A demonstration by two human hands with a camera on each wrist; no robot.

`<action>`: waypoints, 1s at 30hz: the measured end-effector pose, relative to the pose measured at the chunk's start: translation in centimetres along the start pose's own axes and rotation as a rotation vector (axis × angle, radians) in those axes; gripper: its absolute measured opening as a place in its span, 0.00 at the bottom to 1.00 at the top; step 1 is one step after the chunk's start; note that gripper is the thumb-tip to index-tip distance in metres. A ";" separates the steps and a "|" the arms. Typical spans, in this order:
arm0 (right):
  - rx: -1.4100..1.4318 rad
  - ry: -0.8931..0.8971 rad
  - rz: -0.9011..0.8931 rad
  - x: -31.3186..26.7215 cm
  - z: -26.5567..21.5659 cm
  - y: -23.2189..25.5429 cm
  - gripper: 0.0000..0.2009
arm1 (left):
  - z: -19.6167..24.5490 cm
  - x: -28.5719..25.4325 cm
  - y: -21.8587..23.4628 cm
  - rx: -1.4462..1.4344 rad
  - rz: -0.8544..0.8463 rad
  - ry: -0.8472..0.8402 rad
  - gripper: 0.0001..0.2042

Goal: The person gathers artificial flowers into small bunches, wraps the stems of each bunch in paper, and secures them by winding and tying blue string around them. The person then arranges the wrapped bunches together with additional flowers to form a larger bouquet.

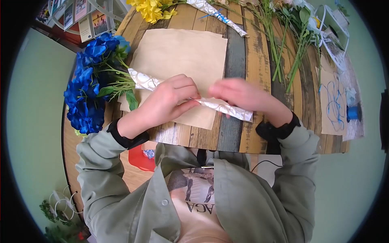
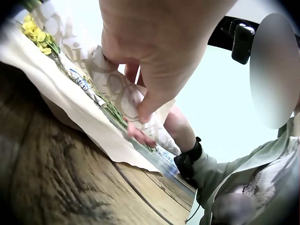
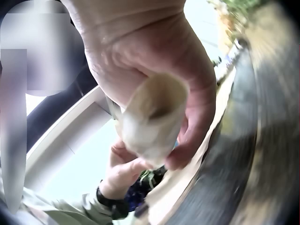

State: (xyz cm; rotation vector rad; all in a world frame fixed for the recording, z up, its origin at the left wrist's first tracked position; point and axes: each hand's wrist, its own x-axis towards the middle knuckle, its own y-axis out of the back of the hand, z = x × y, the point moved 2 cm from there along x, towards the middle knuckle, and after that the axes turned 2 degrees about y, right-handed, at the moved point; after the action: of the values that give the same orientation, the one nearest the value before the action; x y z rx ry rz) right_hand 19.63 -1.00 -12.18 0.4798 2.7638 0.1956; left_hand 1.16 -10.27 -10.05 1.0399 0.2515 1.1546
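The head camera looks steeply down from above onto the plank table (image 1: 233, 137), taking in both hands. The wrist cameras sit very near the left hand (image 1: 175, 97) and right hand (image 1: 237, 95), each tilted and facing the other hand; all three views share the patterned paper wrap (image 1: 229, 110).

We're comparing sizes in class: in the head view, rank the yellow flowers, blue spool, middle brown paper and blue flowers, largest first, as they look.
1. Middle brown paper, though partly covered
2. Blue flowers
3. Yellow flowers, cut off by the top edge
4. Blue spool
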 end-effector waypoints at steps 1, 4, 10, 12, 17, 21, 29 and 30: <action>0.263 -0.140 -0.159 -0.3 -0.3 -1.0 0.12 | -0.1 0.0 -0.1 0.002 0.001 -0.001 0.06; 0.252 -0.187 -0.162 -0.1 0.4 -1.2 0.19 | -0.2 -0.5 -0.2 0.032 0.065 -0.079 0.06; -0.202 -0.001 0.016 0.0 -0.2 -1.3 0.15 | -0.1 1.7 1.9 0.065 -0.097 -0.177 0.10; -0.261 0.068 0.052 -0.2 -0.8 -1.6 0.17 | -0.4 2.4 2.1 -0.194 -0.167 0.069 0.10; -0.374 0.122 0.096 -0.3 -0.2 -2.0 0.17 | -2.3 4.0 0.7 -0.184 -0.547 0.164 0.12; -0.515 0.165 0.173 -0.8 0.1 -3.0 0.13 | -2.3 3.4 0.1 -0.057 -0.522 -0.024 0.13; -0.941 0.354 0.264 -1.5 -1.8 -3.3 0.10 | 0.3 2.3 -1.6 0.402 -0.174 -0.170 0.08; -0.628 0.117 0.152 -1.8 -3.3 -2.5 0.10 | 0.3 2.0 -1.9 0.462 -0.154 -0.235 0.07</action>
State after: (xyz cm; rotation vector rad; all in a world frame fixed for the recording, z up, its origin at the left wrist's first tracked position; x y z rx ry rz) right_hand 19.36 -4.19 -8.99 0.5092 2.5717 1.1111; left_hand 3.46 -8.78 -10.69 1.5222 0.4155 0.8416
